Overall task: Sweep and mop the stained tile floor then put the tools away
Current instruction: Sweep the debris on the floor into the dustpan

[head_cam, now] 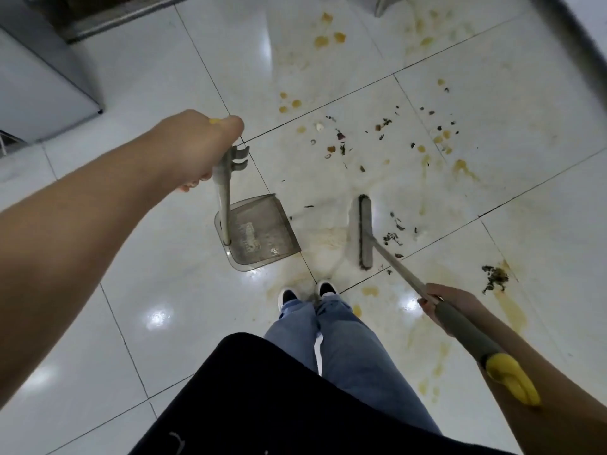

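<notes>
1. Tile floor (pixel 164 93): glossy white squares, dark grout lines, yellow-brown stains (pixel 461 165) and dark crumbs (pixel 392 238) on the right side.
2. Dustpan (pixel 262 228): translucent grey scoop, flat on the floor ahead of the shoes (pixel 307 292).
3. Broom (pixel 364 231): long narrow head on the floor, just right of the dustpan.
4. Left hand (pixel 203 149): arm extended, fingers clenched round the dustpan's upright handle.
5. Right hand (pixel 450 303): fingers wrapped round the broom's grey shaft.

Glossy white tile floor (pixel 138 93) with thin dark grout lines, throwing back soft patches of ceiling light. At the far left stands a grey cabinet (pixel 36 83). A metal furniture leg (pixel 389 3) shows at the far edge, and a pale wall (pixel 588 14) at the far right.
</notes>
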### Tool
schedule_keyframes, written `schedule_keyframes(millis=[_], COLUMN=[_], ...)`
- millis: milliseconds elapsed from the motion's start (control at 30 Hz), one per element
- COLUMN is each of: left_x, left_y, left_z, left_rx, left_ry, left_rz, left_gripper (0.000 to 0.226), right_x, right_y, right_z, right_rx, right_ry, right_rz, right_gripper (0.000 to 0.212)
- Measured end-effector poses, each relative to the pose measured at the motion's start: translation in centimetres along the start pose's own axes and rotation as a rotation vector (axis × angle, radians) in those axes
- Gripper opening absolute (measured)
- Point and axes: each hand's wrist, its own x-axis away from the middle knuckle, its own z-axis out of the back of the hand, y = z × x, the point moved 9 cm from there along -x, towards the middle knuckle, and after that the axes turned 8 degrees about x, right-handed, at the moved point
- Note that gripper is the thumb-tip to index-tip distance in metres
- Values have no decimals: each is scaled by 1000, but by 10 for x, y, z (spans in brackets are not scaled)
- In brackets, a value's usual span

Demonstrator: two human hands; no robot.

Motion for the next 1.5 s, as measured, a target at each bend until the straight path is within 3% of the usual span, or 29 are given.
schedule_keyframes(millis=[133,400,533,700,800,967,1067,1200,1333,1500], left_x=[2,7,1,-12,-19,-24,-22,-18,-20,-21], left_y=[5,-5,-10,-10,-5,-1,-6,-11,-16,-13], left_z=[-3,43,45,32,30,32,36,35,32,30], left_rx=[1,29,-94,-194,-187,-200,-186,-184,-190,-177], left_ry=[-6,91,80,51,46,36,20,-15,-74,-107], left_rz=[-18,44,74,52,41,13,24,28,65,53], left_gripper=[39,41,45,51,49,47,46,49,62,65], right_x=[6,12,8,-14,-35,-52,-52,-41,-22,-2], right_y=[14,-4,-21,-39,-55,-65,-60,-72,-78,-75], right_z=[-28,-115,-161,-218,-236,-192,-142,-96,-103,-140], right_rx=[90,294,408,359,196,-119,-240,-163,-36,126], right_ry=[-77,-332,-424,-534,-595,-498,-333,-182,-79,-163], right_rz=[15,9,-42,-52,-113,-169,-113,-43,22,70], right_gripper=[18,17,24,23,20,20,15,17,19,8])
